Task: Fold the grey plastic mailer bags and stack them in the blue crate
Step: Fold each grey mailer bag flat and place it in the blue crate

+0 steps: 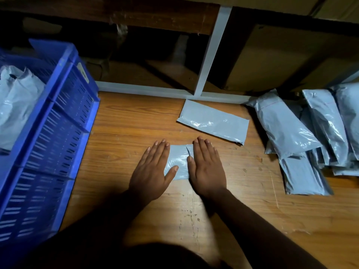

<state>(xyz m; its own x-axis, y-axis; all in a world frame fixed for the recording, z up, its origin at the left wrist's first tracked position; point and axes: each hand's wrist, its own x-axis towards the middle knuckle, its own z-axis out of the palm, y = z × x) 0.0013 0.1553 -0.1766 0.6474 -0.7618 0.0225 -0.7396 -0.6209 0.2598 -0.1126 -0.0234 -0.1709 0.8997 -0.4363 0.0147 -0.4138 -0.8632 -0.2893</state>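
Note:
A small folded grey mailer bag (178, 159) lies flat on the wooden table (126, 123) in the middle. My left hand (153, 169) rests palm down on its left side, fingers straight. My right hand (206, 166) presses flat on its right side. Neither hand grips it. Another grey mailer bag (213, 121), folded into a long strip, lies just beyond. A pile of unfolded grey mailer bags (310, 136) sits at the right. The blue crate (58, 133) stands at the left, with folded grey bags (17, 105) inside.
A white metal shelf frame (211, 55) runs along the table's back edge, with cardboard boxes (281, 61) behind it. My dark shadow covers the table's near left part.

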